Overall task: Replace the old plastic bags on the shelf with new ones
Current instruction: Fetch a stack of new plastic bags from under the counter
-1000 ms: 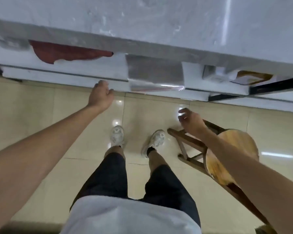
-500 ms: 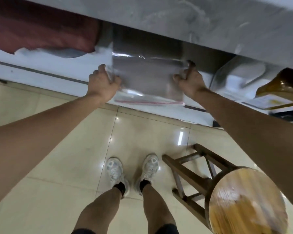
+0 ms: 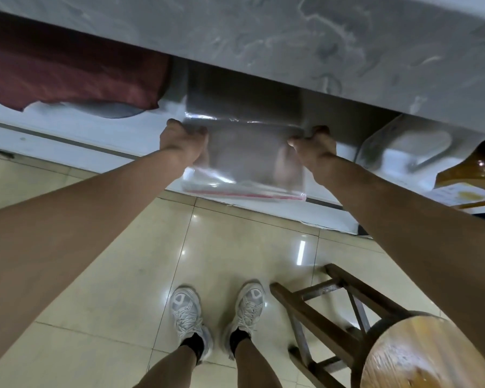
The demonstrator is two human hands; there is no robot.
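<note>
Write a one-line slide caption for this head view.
Both hands, left hand and right hand, grip a clear zip bag at the shelf edge, wooden stool beside.

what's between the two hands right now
The clear plastic bag with a red zip strip spans from the left hand to the right hand, seen in the head view.
</note>
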